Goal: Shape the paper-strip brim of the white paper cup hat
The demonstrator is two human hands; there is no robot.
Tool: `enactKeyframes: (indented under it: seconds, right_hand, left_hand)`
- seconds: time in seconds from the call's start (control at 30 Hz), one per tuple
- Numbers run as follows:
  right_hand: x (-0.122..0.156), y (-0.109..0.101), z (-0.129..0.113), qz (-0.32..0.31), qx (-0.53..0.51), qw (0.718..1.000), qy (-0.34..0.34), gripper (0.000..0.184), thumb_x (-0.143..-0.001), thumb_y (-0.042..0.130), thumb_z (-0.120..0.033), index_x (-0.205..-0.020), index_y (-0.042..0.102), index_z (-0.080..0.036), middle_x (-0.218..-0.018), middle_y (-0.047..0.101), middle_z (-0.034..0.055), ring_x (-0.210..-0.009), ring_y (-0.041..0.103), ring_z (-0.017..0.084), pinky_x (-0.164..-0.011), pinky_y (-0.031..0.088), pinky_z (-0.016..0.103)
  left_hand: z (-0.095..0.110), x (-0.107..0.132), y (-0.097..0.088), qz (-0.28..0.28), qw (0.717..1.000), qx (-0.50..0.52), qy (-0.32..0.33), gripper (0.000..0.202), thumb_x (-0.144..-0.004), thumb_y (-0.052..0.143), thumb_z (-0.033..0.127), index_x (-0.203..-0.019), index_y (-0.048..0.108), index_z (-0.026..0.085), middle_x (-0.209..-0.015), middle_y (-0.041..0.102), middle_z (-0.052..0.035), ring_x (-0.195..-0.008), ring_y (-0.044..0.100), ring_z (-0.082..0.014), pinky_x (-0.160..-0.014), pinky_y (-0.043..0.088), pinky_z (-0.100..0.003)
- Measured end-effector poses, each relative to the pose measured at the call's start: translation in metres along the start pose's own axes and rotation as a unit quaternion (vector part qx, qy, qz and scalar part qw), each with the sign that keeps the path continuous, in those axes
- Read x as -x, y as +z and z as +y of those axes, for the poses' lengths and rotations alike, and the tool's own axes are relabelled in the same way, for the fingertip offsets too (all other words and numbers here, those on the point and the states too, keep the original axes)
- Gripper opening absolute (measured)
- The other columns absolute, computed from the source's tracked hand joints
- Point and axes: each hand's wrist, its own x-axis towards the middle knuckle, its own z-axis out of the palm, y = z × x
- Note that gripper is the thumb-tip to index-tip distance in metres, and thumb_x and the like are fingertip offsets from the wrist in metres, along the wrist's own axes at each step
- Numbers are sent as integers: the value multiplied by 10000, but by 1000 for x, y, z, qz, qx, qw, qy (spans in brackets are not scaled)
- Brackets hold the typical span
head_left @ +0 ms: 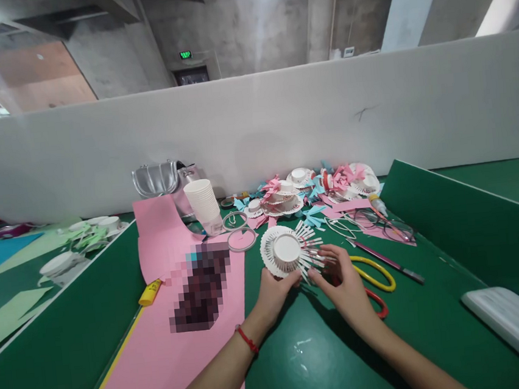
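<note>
A white paper cup [287, 249] is held bottom up above the green table, its side cut into thin strips that spread outward. On the left its strips form a woven-looking, scalloped rim; on the right they stick out loose. My left hand [275, 291] grips the cup's near edge, thumb on top, a red cord bracelet on the wrist. At the loose strips, my right hand [338, 272] has its thumb and fingers closed on strip ends. Beside my right hand lie scissors with yellow and red handles [377, 272], partly hidden by it.
Pink paper [165, 362] covers the left part, with a pixelated patch on it. Stacked paper cups [203, 203], tape rings [242, 239] and a silver bag [156, 179] stand behind. Finished cup pieces [283, 204], a purple pen-like tool [387, 260], glasses [395, 229] and green dividers [473, 217] surround.
</note>
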Motion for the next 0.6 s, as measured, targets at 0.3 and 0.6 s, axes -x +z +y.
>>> enactKeyframes:
  seconds: [0.3, 0.6]
  right_hand:
    - [-9, -2, 3, -52, -205, 969, 131, 616, -472, 752, -218, -960, 376, -230, -786, 652, 8, -703, 618, 170, -648, 486, 289]
    - [-7, 0, -4, 35, -194, 974, 111, 506, -465, 750, -238, -869, 448, -203, -826, 656, 31, -753, 615, 188, -705, 475, 328]
  left_hand:
    - [2, 3, 0, -86, 996, -11, 11, 342, -546, 692, 224, -854, 631, 88, -826, 661, -82, -709, 569, -170, -651, 445, -253]
    - [4, 2, -2, -68, 996, -48, 3, 180, -571, 671, 267, -573, 622, 94, -504, 578, -12, -485, 473, -100, -488, 363, -209]
